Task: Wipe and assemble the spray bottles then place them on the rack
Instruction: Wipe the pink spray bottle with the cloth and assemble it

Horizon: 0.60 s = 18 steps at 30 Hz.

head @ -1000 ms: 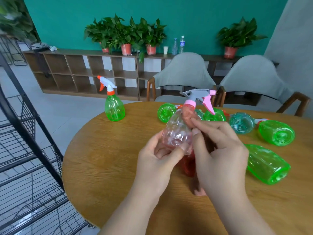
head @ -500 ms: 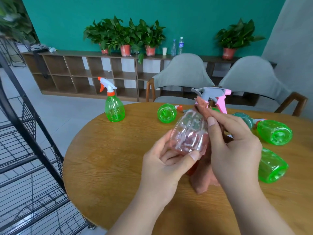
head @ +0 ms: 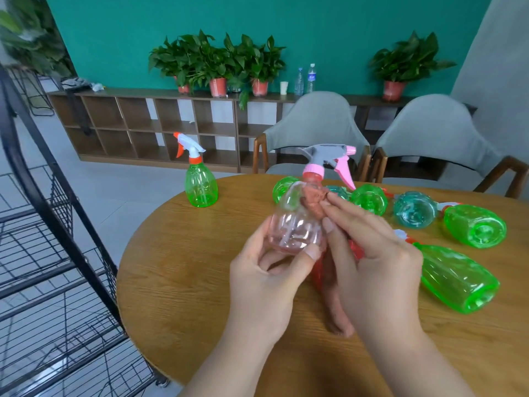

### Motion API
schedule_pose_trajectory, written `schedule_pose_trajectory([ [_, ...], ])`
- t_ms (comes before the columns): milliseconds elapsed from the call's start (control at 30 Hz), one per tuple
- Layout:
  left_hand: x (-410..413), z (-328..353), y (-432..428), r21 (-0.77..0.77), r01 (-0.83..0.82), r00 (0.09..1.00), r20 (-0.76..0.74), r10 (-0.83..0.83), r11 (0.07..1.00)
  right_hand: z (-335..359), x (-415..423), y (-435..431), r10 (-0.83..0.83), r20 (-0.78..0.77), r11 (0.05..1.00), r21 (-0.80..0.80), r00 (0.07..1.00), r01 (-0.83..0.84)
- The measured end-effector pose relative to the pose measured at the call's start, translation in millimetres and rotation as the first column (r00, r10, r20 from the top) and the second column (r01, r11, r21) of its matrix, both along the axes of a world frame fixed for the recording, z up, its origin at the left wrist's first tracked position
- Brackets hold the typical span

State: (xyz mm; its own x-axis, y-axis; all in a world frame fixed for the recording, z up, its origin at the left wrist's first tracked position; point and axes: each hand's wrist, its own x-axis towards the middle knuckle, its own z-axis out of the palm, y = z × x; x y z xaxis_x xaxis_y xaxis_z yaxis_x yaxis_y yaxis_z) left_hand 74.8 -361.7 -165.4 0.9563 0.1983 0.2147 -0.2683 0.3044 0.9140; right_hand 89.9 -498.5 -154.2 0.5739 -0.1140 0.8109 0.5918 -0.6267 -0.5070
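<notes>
Tilted before, pink bottle (head: 294, 224) now nearly upright, nozzle rightward; left grip (head: 263, 279) clasps base, right grip (head: 375, 259) pinches cloth (head: 313, 199).

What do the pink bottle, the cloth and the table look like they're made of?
The pink bottle looks like clear, glossy plastic: it is see-through, with glints. The cloth looks like soft matte fabric, perhaps microfibre: it bunches and hangs limp. The table looks like wood or veneer, satin finish: grain lines show.
</notes>
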Motion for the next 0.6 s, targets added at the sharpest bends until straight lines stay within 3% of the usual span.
schedule_pose_trajectory([
  [233, -4, -3, -7, 0.099, 0.015, 1.0, 0.007, -0.015, 0.995, 24, 5, -17, 0.121, -0.147, 0.958, 0.277, 0.982, -0.076],
  [467, -1, -8, -5, 0.206, -0.021, 0.995, 0.103, -0.001, 0.978, 28, 6, -20, 0.056, -0.122, 0.959, 0.282, 0.991, -0.02],
  [600, -2, -12, -5, 0.267, -0.053, 0.988, 0.156, 0.011, 0.962, 30, 7, -23, 0.001, -0.104, 0.991, 0.131, 0.995, 0.013],
])
